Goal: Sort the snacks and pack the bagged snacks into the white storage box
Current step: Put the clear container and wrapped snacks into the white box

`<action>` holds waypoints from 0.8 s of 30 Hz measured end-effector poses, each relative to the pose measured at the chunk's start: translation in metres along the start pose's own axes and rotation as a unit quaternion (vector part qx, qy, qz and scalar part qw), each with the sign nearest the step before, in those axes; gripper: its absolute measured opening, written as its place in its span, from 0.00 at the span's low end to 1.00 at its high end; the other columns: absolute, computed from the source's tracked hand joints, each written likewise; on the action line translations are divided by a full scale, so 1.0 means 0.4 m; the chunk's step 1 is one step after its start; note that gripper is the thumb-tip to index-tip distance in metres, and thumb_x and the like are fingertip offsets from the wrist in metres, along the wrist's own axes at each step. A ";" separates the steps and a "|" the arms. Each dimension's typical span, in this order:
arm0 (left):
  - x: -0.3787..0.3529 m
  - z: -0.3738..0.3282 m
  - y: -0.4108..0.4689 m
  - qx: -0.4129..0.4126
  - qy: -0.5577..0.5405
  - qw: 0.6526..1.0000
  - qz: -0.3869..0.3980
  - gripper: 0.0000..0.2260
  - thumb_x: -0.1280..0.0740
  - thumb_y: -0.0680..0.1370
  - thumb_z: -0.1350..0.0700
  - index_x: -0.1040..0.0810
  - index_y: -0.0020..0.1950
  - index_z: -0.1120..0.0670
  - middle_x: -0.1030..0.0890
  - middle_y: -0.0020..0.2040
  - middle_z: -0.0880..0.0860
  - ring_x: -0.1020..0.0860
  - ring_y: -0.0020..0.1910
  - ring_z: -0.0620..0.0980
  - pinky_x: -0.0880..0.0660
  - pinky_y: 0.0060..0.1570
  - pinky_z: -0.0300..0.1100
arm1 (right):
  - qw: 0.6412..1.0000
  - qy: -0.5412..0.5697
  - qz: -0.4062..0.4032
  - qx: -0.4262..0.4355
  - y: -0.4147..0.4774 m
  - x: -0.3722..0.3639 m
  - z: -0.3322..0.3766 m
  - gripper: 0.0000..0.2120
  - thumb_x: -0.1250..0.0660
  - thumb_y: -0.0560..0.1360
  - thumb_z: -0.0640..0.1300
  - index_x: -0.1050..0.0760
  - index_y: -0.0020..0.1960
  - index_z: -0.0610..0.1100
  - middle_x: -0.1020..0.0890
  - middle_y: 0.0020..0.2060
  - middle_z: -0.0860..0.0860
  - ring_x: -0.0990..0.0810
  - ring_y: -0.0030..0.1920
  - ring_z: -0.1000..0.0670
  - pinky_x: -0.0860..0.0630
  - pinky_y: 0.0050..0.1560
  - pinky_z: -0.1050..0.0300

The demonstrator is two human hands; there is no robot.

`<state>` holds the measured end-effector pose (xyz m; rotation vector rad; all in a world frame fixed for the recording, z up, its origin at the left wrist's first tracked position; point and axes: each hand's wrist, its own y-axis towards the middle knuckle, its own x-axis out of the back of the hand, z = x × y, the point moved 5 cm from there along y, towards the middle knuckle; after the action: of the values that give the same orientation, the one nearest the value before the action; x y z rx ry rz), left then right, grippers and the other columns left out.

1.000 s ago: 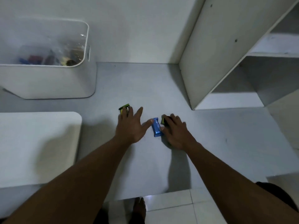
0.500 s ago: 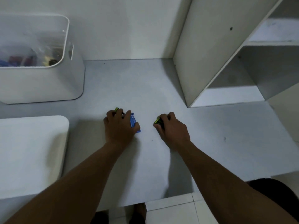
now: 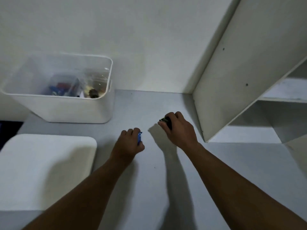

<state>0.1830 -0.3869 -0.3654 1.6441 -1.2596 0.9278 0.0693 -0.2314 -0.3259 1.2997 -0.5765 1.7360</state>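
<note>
Seen from above, two bare forearms reach up from the bottom of the frame over a pale grey worktop (image 3: 232,163). At centre, the left hand (image 3: 128,143) has its fingers curled shut around a small blue snack packet (image 3: 139,138), whose long axis runs up the frame, away from the viewer. Just right of centre, the right hand (image 3: 178,128) is closed on a dark packet with a green edge (image 3: 166,121); its direction cannot be told. In the upper left, the white storage box (image 3: 66,110) stands open with blurred snacks inside. A white lid-like slab (image 3: 41,171) fills the lower left. A white shelf unit (image 3: 232,80) bounds the right. Bare worktop lies between hands and box.
</note>
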 end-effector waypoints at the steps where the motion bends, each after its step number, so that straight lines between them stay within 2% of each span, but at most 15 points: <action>1: 0.057 0.012 0.015 0.027 -0.015 0.999 -0.012 0.16 0.38 0.72 0.54 0.23 0.55 0.61 0.22 0.42 0.57 0.26 0.39 0.57 0.28 0.36 0.46 | 1.000 0.004 -0.007 0.005 0.027 0.024 0.030 0.20 0.40 0.79 0.62 0.27 0.59 0.48 0.25 0.52 0.49 0.21 0.43 0.43 0.26 0.39 0.54; 2: 0.111 0.031 0.031 0.055 -0.031 0.998 -0.014 0.16 0.36 0.74 0.53 0.25 0.59 0.59 0.22 0.46 0.57 0.27 0.44 0.57 0.28 0.41 0.48 | 1.000 0.010 -0.013 0.011 0.056 0.048 0.064 0.20 0.39 0.79 0.62 0.27 0.60 0.48 0.24 0.53 0.49 0.20 0.44 0.43 0.26 0.40 0.54; 4: 0.242 0.066 0.061 0.065 -0.049 0.995 -0.050 0.17 0.33 0.74 0.54 0.26 0.61 0.58 0.23 0.49 0.58 0.28 0.48 0.57 0.27 0.45 0.50 | 0.999 0.022 -0.023 0.024 0.115 0.091 0.151 0.19 0.40 0.78 0.63 0.26 0.59 0.49 0.24 0.52 0.50 0.20 0.46 0.44 0.26 0.42 0.54; 8: 0.494 0.169 0.117 0.094 -0.063 0.983 -0.143 0.16 0.29 0.72 0.56 0.26 0.57 0.58 0.23 0.49 0.58 0.27 0.49 0.57 0.28 0.45 0.50 | 0.997 0.048 -0.047 0.048 0.230 0.145 0.343 0.20 0.41 0.78 0.64 0.25 0.55 0.49 0.24 0.48 0.51 0.20 0.45 0.45 0.25 0.43 0.53; 11: 0.602 0.287 0.150 0.137 -0.050 0.975 -0.167 0.16 0.29 0.74 0.53 0.27 0.59 0.56 0.23 0.51 0.58 0.26 0.50 0.57 0.26 0.48 0.53 | 0.995 0.056 -0.053 0.065 0.300 0.143 0.479 0.21 0.42 0.79 0.64 0.25 0.54 0.48 0.23 0.47 0.51 0.20 0.45 0.45 0.25 0.44 0.53; 15: 0.643 0.422 0.196 0.151 -0.027 0.980 -0.126 0.19 0.31 0.75 0.52 0.28 0.63 0.56 0.24 0.54 0.59 0.27 0.52 0.56 0.26 0.49 0.48 | 0.996 0.038 -0.045 0.073 0.371 0.087 0.617 0.21 0.42 0.79 0.64 0.24 0.55 0.47 0.23 0.48 0.50 0.21 0.45 0.46 0.22 0.45 0.51; 20: 0.586 0.536 0.237 0.130 -0.055 0.988 -0.060 0.22 0.29 0.75 0.49 0.29 0.66 0.55 0.25 0.56 0.59 0.26 0.55 0.57 0.28 0.51 0.45 | 0.997 0.029 -0.036 0.055 0.427 -0.015 0.708 0.20 0.42 0.79 0.62 0.24 0.56 0.47 0.23 0.49 0.49 0.21 0.45 0.48 0.22 0.44 0.52; 24: 0.564 0.595 0.228 0.131 -0.078 0.988 -0.037 0.26 0.31 0.76 0.44 0.31 0.71 0.50 0.25 0.64 0.56 0.27 0.63 0.56 0.28 0.61 0.50 | 0.999 0.019 -0.020 0.037 0.436 -0.063 0.743 0.21 0.44 0.80 0.61 0.24 0.63 0.49 0.22 0.55 0.47 0.21 0.53 0.46 0.22 0.50 0.51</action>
<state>0.1585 -0.6986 -0.2308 1.9888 -1.2097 0.9680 0.0800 -0.5610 -0.2231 1.3184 -0.4654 1.7604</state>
